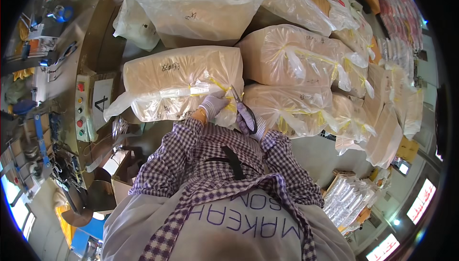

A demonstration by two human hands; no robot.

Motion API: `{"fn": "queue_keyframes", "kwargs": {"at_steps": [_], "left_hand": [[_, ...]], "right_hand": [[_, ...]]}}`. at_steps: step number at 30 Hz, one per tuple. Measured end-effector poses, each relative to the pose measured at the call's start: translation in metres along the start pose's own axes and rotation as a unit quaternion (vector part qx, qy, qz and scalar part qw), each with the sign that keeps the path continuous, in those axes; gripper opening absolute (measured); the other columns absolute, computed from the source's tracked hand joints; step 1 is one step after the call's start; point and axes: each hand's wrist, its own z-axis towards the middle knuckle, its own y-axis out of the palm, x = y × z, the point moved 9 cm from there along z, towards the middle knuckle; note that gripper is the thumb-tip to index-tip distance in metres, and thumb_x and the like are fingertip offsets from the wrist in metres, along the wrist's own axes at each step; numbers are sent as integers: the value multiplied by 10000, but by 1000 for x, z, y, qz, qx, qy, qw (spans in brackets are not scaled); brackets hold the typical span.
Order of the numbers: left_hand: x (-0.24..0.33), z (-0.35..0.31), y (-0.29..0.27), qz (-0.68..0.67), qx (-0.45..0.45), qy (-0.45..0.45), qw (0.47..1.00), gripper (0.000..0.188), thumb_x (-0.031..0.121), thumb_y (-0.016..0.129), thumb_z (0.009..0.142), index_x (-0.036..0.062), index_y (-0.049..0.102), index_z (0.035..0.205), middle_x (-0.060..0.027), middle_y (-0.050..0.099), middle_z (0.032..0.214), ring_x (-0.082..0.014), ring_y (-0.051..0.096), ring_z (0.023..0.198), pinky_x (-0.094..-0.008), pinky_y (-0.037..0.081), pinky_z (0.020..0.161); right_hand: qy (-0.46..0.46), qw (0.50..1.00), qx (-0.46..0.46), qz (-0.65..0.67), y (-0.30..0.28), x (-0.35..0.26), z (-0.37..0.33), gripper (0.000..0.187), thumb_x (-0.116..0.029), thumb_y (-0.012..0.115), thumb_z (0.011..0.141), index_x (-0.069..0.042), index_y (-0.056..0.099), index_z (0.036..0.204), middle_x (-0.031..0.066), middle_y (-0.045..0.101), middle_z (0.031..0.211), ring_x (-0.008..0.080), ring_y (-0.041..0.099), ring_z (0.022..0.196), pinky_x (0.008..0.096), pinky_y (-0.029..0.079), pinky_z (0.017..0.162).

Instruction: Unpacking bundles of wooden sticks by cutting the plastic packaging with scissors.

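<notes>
A bundle (177,70) wrapped in clear plastic lies in front of me, with dark handwriting on its sides. Yellow string (221,85) ties the plastic near its right end. My left hand (213,105), in a pale striped glove, is closed at the string against the front of the bundle; the fingertips are partly hidden. Just right of it, my right hand (247,121), also gloved, grips a pair of scissors (250,115) by the dark handles. Their metal blades point away from me, up beside the string and the bundle's right end.
More plastic-wrapped bundles (291,55) tied with yellow string stand close on the right. A large open plastic bag (201,15) of stacked board lies behind. At left is a machine panel (82,108) with coloured buttons. Silvery wrapped stacks (348,199) stand at lower right.
</notes>
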Motion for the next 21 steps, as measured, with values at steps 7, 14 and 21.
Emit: {"fn": "queue_keyframes", "kwargs": {"at_steps": [7, 14, 21], "left_hand": [[7, -15, -2, 45, -6, 6, 999, 380, 265, 515, 760, -16, 511, 1016, -155, 575, 855, -191, 542, 794, -279, 419, 699], [-63, -48, -12, -158, 16, -162, 974, 331, 322, 499, 778, 22, 567, 899, -74, 566, 748, -171, 528, 665, -272, 422, 609], [-42, -34, 8, -387, 85, -170, 902, 341, 405, 532, 748, 75, 566, 826, 2, 399, 505, -100, 377, 397, -234, 290, 379]], "right_hand": [[-77, 991, 31, -101, -22, -6, -13, 419, -503, 424, 792, -93, 459, 714, -10, 405, 480, 93, 381, 355, 200, 310, 338], [27, 981, 192, 4, -89, 43, 34, 272, -336, 516, 794, -65, 529, 816, 47, 535, 645, 127, 516, 539, 242, 416, 464], [-136, 970, 147, -140, -44, 12, 41, 290, -176, 643, 603, 19, 577, 808, 56, 581, 673, 162, 533, 571, 298, 438, 539]]}}
